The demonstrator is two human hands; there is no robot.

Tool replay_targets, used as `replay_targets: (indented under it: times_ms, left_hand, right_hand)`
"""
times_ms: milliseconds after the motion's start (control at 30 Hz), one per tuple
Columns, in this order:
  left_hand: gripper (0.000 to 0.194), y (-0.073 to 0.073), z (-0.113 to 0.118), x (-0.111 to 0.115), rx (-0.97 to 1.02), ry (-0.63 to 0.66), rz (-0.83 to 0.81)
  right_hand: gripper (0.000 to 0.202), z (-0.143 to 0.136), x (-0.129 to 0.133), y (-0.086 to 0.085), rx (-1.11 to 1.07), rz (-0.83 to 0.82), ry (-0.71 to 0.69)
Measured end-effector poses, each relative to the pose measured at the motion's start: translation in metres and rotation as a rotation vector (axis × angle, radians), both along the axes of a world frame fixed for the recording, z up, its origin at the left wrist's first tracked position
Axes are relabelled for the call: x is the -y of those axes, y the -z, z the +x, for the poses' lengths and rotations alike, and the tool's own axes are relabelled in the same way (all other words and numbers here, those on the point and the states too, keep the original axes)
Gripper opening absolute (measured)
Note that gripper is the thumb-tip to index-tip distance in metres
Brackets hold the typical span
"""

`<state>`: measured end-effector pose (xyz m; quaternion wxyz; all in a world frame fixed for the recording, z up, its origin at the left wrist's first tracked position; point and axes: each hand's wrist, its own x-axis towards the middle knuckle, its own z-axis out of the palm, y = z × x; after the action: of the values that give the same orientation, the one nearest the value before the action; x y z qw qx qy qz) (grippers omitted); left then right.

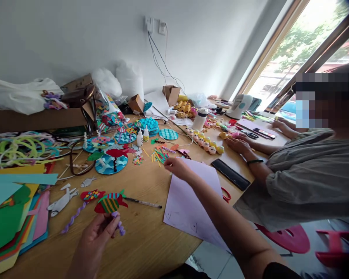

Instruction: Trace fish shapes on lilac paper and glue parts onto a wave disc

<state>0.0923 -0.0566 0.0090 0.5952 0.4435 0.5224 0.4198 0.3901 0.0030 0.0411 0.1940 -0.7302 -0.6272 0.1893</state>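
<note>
My left hand (100, 228) pinches a green-and-red striped paper fish (112, 203) with a curly purple pipe cleaner hanging from it. My right hand (177, 168) is stretched out over the top edge of a lilac sheet (189, 197), its fingertips pressed together beside a heap of thin coloured paper strips (160, 154). Whether anything is between those fingertips is too small to make out. Another paper fish with dots (93, 195) lies by my left hand, above a second purple pipe cleaner (73, 217). A pen (144, 202) rests on the wooden table.
Coloured paper sheets (17, 217) and pipe cleaners (20, 149) fill the left side. Blue decorated discs (112, 164) and glue bottles (140, 137) stand farther back. Red scissors (226, 195) and a black case (230, 174) lie at right, near a co-worker's hands (238, 147).
</note>
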Motion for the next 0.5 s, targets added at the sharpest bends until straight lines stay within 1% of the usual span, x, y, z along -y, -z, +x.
replay_targets:
  times_ms: [100, 200, 300, 400, 433, 500]
  left_hand:
    - [0.041, 0.009, 0.004, -0.001, -0.029, 0.017, 0.038]
    - [0.041, 0.017, 0.006, -0.004, -0.062, 0.061, 0.069]
    - [0.039, 0.021, 0.005, -0.008, -0.085, 0.120, 0.039]
    - [0.037, 0.021, 0.004, -0.007, -0.089, 0.151, -0.029]
    - [0.037, 0.021, 0.004, -0.006, -0.083, 0.137, -0.036]
    - [0.038, 0.022, 0.007, -0.002, -0.064, 0.064, -0.020]
  right_hand:
    - [0.018, 0.036, -0.022, 0.003, 0.158, -0.010, 0.123]
    - [0.021, 0.053, -0.042, 0.012, 0.264, -0.049, 0.187]
    - [0.022, 0.057, -0.061, 0.019, 0.328, -0.088, 0.213]
    - [0.024, 0.056, -0.078, 0.023, 0.365, -0.122, 0.223]
    - [0.025, 0.056, -0.082, 0.023, 0.374, -0.131, 0.223]
    - [0.027, 0.055, -0.090, 0.024, 0.386, -0.149, 0.220]
